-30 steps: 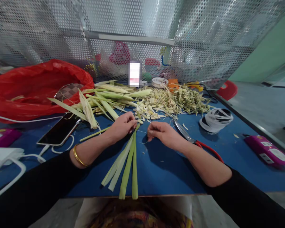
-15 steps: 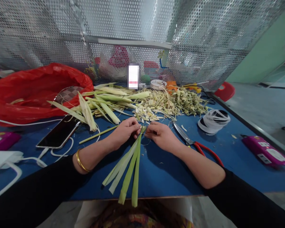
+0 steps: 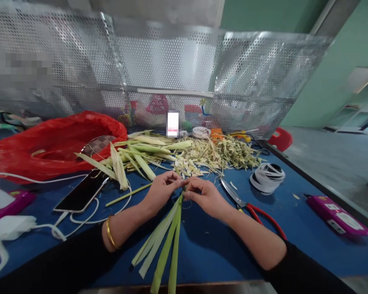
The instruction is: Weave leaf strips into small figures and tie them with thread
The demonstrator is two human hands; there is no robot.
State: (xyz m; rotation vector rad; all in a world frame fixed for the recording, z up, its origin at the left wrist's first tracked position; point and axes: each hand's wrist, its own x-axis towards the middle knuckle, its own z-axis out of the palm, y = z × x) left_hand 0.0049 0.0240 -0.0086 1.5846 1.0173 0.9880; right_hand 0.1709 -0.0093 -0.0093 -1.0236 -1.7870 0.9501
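1. Clearly, the close work sits at the head of a fan of flat, ribbon-like, pale green plant strips [image 3: 166, 250]; their tops gather between the two hands, and their long tails spread toward the person over the smooth blue tabletop [image 3: 221, 253].
2. From where I stand, the bare left hand [image 3: 164, 190] appears to grasp that gathered top, thumb and fingertips pinched together.
3. Opposite it, the bare right hand [image 3: 204, 198] curls inward with its fingertips against the same spot. I can't tell whether they're clamped on the strips, on something finer, or only resting there.
4. What looks like a very fine, pale thread [image 3: 188, 207] hangs in a faint loop below the right fingertips; it's hard to make out.
5. To my mind, handling the bunch well calls for a steady left pinch, close to the top, so the strips stay stacked rather than slipping out of line.
6. I'd have the right fingers make small, light movements: a hard tug could split the soft leaf or snag the thread.
7. Long-bladed metal scissors with red handles [image 3: 234, 194] lie beside the right forearm, near enough that a wide sweep could catch them.
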